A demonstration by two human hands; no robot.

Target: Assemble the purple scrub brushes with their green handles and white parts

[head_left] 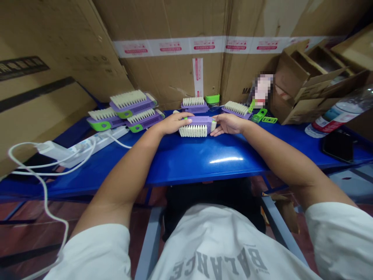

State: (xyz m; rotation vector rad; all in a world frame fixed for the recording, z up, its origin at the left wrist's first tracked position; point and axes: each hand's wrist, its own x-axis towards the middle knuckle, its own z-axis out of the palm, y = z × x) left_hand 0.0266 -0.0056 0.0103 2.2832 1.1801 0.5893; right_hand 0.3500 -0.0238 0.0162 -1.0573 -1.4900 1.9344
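Lilac plastic brush with cream bristles (196, 122) sits on the blue painted desk (201, 161), centre front, bristles toward the person. Held at both ends. Left hand (174, 123) on the brush's left end, left fingers (184, 116) wrapped over its top edge. Right hand (229, 124) at the right end, right fingers (216, 132) together and low on the desk, thumb side against the pale end cap (213, 125). Both hands clamped on it, though the right grip is less clear from this angle. Green trim at the left end mostly hidden under the left hand.

Three similar brushes with green trim (126, 111) piled left of the left hand, one on top of two. Two more lilac brushes just behind the hands: one (194, 105) bristles up, one (236, 110) tilted. Green plastic parts (259, 115) lie near the right one, with a green block (212, 99) behind.

White power strip (99, 140) and white cable (48, 186) at left. Clear plastic bottle (339, 111) and black phone (338, 146) at right, both cut off or partly shadowed. Open cardboard box (309, 85) behind them. One upright item (263, 90) is pixelated, can't identify.
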